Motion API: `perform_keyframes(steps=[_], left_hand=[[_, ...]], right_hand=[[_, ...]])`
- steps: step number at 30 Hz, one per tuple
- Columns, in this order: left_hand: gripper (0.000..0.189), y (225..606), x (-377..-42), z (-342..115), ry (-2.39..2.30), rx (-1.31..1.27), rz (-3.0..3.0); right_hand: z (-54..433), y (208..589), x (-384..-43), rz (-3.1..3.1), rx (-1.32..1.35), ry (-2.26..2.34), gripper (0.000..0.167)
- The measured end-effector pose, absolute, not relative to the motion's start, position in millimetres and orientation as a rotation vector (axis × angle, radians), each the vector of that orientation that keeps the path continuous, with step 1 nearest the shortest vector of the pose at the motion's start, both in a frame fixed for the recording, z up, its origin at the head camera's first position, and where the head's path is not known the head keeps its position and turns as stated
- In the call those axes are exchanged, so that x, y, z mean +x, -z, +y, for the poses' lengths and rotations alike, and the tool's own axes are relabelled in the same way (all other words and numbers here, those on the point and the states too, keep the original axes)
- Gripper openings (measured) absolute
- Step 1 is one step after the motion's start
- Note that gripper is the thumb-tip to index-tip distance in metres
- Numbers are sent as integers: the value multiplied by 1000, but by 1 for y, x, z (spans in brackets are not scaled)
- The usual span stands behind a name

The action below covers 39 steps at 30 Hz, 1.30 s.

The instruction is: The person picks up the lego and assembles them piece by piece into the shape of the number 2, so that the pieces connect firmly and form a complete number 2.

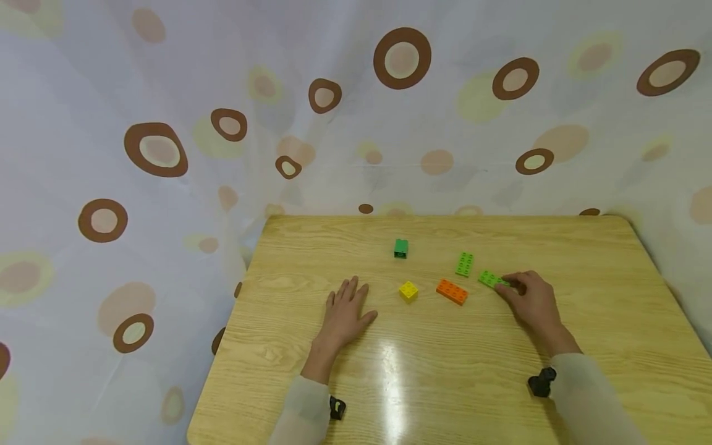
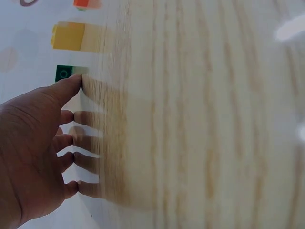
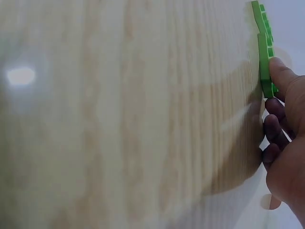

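Observation:
Thumb and fingers of my right hand pinch the near end of a light green building brick lying flat on the table. In the right wrist view the thumb lies on the studs of this brick. A second light green brick is just to its left, and an orange brick lies nearer to me. My left hand rests on the tabletop with fingers spread, holding nothing. Right of its fingertips sits a yellow brick. Farther back stands a dark green brick, its hollow side facing me.
The wooden table has its back edge along a hanging white cloth with brown and beige circles. The same cloth covers the left side. A dark wrist camera is at the right sleeve, another at the left.

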State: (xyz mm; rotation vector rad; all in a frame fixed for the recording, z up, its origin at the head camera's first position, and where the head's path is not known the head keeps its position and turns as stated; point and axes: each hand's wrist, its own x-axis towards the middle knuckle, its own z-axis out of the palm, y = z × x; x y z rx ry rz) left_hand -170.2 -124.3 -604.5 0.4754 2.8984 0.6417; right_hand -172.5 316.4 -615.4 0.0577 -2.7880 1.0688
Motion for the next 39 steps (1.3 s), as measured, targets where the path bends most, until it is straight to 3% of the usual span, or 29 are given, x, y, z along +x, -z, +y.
perform_keyframes(steps=[9,16,25,39], left_hand=[[72,609,-164,-129,-616,458,2891],[70,611,-162,-132,-664,470,2912],[70,611,-166,-127,-719,485,2897],[73,602,-175,-98,-825,426,2950]], right_hand=[[313,614,-131,-2845,306,-1086,27],[275,619,-115,-2830,549,-1200,23],[226,625,-135,-2772,495,-1172,24],[226,627,-153,-2804,376,-1172,26]])
